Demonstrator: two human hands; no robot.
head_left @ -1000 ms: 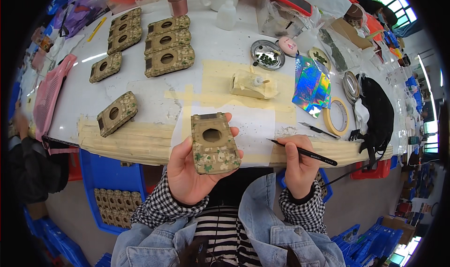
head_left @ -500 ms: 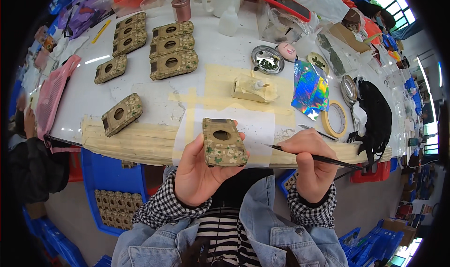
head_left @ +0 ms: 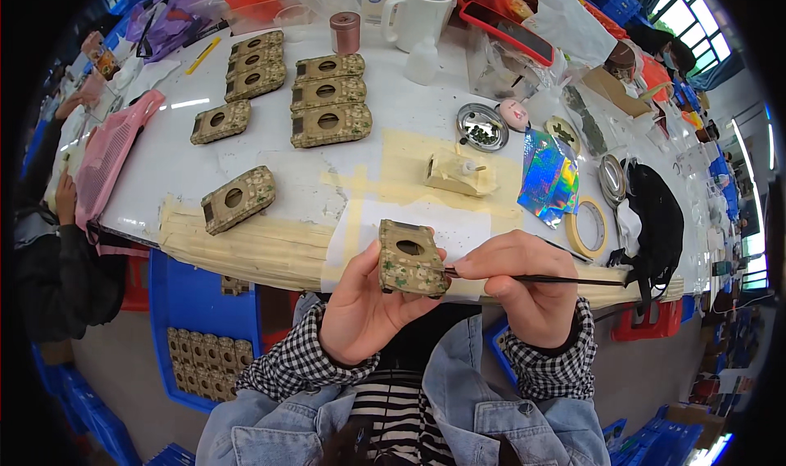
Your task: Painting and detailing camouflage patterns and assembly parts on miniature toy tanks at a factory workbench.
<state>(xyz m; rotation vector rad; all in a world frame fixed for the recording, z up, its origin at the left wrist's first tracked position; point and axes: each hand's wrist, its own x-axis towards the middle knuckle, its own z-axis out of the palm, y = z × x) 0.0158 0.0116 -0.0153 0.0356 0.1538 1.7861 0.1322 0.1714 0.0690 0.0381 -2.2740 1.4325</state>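
Observation:
My left hand (head_left: 360, 318) grips a camouflage-painted model tank hull (head_left: 412, 257) with a round hole in its top, held above the table's front edge. My right hand (head_left: 528, 282) pinches slim black tweezers (head_left: 565, 280). Their tip meets the right side of the hull; fingers partly hide the contact, and whether the tips hold a tiny part I cannot tell. Below the hull lies a white paper sheet (head_left: 352, 257). More hulls stand on the table: a single hull (head_left: 237, 200), another hull (head_left: 221, 122) and two grouped rows, one with a front hull (head_left: 332, 125).
A metal dish (head_left: 481, 127) holds small dark green parts. Around it are a taped block (head_left: 458, 174), holographic film (head_left: 547, 179), a tape roll (head_left: 587, 228) and a black bag (head_left: 655, 212). A blue tray (head_left: 164, 302) of hulls sits below. Another person's hand (head_left: 65, 196) shows far left.
My right hand has moved left, bringing the tweezers' tip to the hull's right side. The hull sits slightly farther right and lower in the picture, and the whole view has shifted.

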